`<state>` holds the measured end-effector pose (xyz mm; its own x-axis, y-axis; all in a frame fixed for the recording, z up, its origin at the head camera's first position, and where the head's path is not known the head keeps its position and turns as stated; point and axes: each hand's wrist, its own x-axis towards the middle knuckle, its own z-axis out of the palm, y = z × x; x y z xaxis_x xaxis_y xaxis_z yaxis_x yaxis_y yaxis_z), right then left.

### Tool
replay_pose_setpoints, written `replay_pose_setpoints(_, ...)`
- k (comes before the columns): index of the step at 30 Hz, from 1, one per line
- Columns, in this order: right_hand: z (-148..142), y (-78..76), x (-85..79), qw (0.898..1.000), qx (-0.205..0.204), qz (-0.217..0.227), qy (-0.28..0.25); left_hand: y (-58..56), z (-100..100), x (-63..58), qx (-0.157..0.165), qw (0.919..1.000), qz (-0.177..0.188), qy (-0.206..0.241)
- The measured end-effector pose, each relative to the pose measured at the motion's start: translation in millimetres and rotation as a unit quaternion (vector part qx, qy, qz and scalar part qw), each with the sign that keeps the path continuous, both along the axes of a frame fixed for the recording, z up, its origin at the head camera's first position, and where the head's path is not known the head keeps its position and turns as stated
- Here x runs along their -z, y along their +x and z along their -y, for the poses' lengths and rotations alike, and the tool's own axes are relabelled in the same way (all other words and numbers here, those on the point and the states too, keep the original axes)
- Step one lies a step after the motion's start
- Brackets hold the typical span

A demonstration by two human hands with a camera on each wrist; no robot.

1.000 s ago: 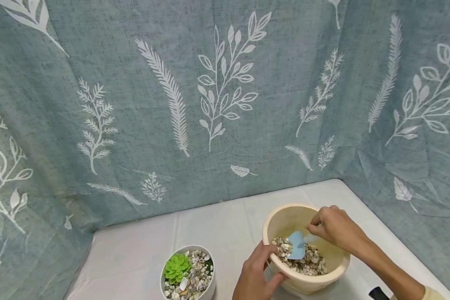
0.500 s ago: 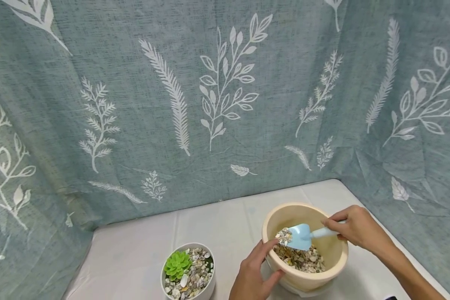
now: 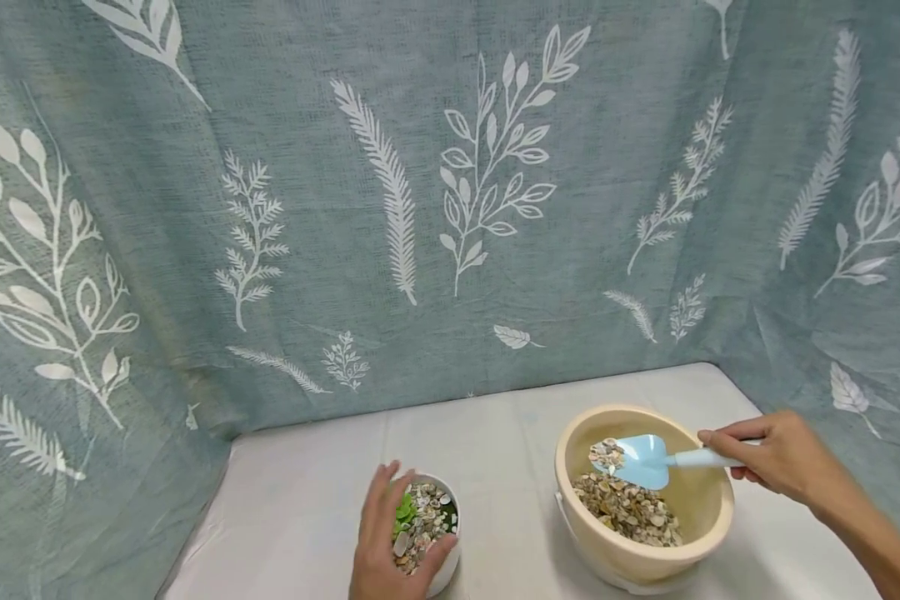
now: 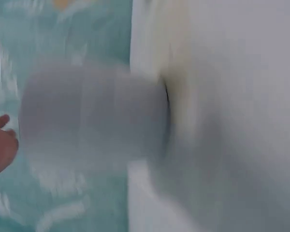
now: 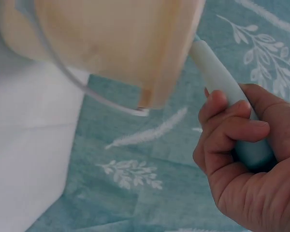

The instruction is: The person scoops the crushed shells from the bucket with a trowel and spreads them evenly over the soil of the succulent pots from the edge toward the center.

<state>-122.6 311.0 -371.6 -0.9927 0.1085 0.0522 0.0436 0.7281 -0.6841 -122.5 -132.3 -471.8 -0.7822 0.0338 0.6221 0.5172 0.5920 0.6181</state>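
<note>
My right hand (image 3: 783,458) grips the pale handle of a light blue hand trowel (image 3: 645,460). Small shell pieces (image 3: 607,455) lie on the blade, held over a cream bucket (image 3: 570,500) with more gravel-like shells (image 3: 630,508) inside. In the right wrist view my fingers curl round the trowel handle (image 5: 217,67). My left hand (image 3: 390,550) is spread above a white pot (image 3: 450,567) with shells and a green succulent (image 3: 405,512), partly hidden by the fingers. Whether it touches the rim I cannot tell; the left wrist view is blurred.
A white-covered table (image 3: 495,467) bears both containers, the pot left of the bucket. Behind it hangs a grey-green curtain (image 3: 307,208) with white leaf prints. The bucket's thin handle (image 5: 87,89) hangs down its side.
My left hand has let go of the bucket rim and moved left to the pot. The trowel has risen out of the bucket's shells with a small load, and the view has turned left.
</note>
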Motion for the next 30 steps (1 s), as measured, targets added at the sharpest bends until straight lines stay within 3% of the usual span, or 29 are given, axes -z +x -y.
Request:
replay_pose_setpoints(2, 4, -0.1, -5.1, 1.0, -0.003, -0.002, 0.0, 4.5, 25, 0.7, -0.019, 0.9918, 0.125, 0.019)
replay_pose_setpoints(4, 9, -0.5, -11.9, 1.0, 0.0, 0.005, 0.001, 5.8, 42, 3.1, -0.011, 0.9735, 0.225, 0.042)
replay_pose_setpoints(7, 19, -1.2, -21.4, 1.0, -0.007, 0.014, 0.002, 5.3, 54, 11.3, 0.026, 0.9534, 0.294, 0.061)
replay_pose_setpoints(8, 23, -1.1, -24.0, 1.0, -0.011, 0.017, 0.002, 5.4, 55, 14.1, 0.037, 0.9492, 0.305, 0.07)
replay_pose_setpoints(11, 42, -1.9, -27.9, 0.999, -0.031, 0.016, -0.01, 6.2, 55, 18.7, 0.049, 0.9462, 0.308, 0.085)
replay_pose_setpoints(18, 106, -13.8, -24.7, 0.994, -0.106, -0.013, -0.023, 10.1, 55, 15.0, 0.011, 0.9399, 0.321, 0.116)
replay_pose_setpoints(22, 136, -22.6, -20.2, 0.989, -0.146, 0.0, -0.03, 11.6, 56, 16.2, 0.013, 0.933, 0.335, 0.13)
replay_pose_setpoints(30, 173, -35.7, -13.3, 0.986, -0.164, 0.007, -0.001, 11.0, 61, 19.8, 0.016, 0.9354, 0.326, 0.136)
